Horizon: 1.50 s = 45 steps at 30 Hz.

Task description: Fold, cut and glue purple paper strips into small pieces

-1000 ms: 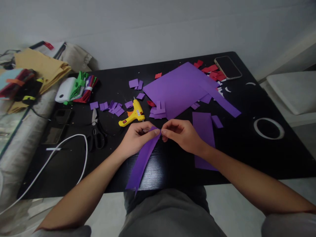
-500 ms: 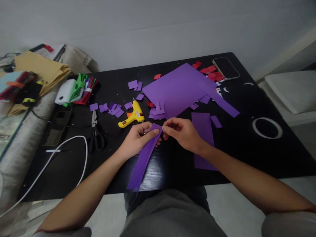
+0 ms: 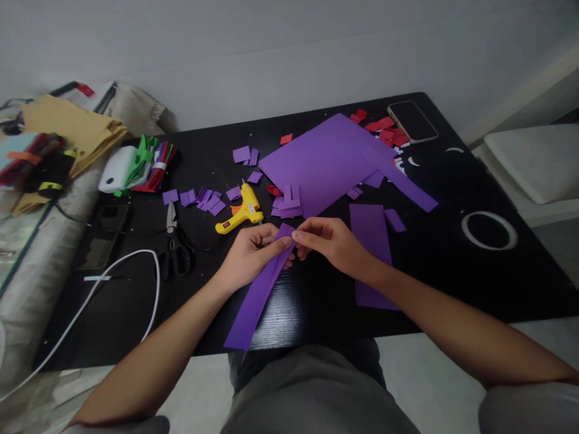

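Note:
A long purple paper strip (image 3: 257, 295) runs from my fingertips down past the near edge of the black table (image 3: 452, 277). My left hand (image 3: 251, 253) pinches the strip's far end from the left, thumb on top. My right hand (image 3: 330, 244) pinches the same end from the right, fingers curled. The two hands meet at the strip's top corner. A yellow glue gun (image 3: 239, 212) lies just beyond my left hand. A purple rectangle (image 3: 373, 253) lies flat under my right wrist.
A large purple sheet (image 3: 330, 160) lies at the table's middle, with several small purple squares (image 3: 208, 199) and red scraps (image 3: 384, 129) around it. Scissors (image 3: 174, 244), a white cable (image 3: 113, 283), a phone (image 3: 411, 120) and a white tape ring (image 3: 488, 229) also lie on the table.
The strip's lower end has swung a little to the left. My right fingertips have closed further over the top end next to my left thumb.

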### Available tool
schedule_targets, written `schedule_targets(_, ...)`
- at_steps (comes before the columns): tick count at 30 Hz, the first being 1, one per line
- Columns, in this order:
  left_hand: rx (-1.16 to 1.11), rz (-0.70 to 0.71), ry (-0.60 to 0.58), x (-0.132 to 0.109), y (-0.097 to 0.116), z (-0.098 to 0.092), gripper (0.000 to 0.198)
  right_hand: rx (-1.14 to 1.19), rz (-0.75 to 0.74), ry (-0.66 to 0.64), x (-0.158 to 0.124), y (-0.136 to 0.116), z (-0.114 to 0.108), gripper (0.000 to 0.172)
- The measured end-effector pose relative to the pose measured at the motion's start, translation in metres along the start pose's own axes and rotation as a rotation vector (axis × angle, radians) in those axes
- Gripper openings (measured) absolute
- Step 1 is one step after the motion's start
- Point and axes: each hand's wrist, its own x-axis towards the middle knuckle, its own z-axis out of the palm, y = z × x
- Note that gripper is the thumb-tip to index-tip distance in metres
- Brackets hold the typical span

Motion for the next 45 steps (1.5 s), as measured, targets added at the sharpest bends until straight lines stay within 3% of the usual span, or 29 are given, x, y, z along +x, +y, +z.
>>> schedule_targets(13, 0.019, -0.154, -0.033, 0.0, 0.003, -0.006, 0.035, -0.004, -0.089, 0.177, 0.006, -0.007, -0.012, 0.033)
schedule_targets(22, 0.082, -0.071, -0.05, 0.002, 0.002, -0.007, 0.031, 0.029, 0.073, 0.003, 0.004, 0.001, -0.004, 0.038)
schedule_targets(34, 0.021, -0.151, -0.07, 0.002, 0.007, -0.009, 0.033, 0.035, 0.021, 0.146, 0.007, -0.004, -0.012, 0.038)
schedule_targets(41, 0.054, -0.11, -0.067, 0.003, 0.005, -0.01, 0.034, 0.092, 0.143, -0.041, 0.003, 0.002, -0.003, 0.04)
schedule_targets(45, 0.11, -0.072, -0.094, 0.005, 0.004, -0.011, 0.032, 0.153, 0.157, -0.072, 0.003, 0.005, -0.003, 0.041)
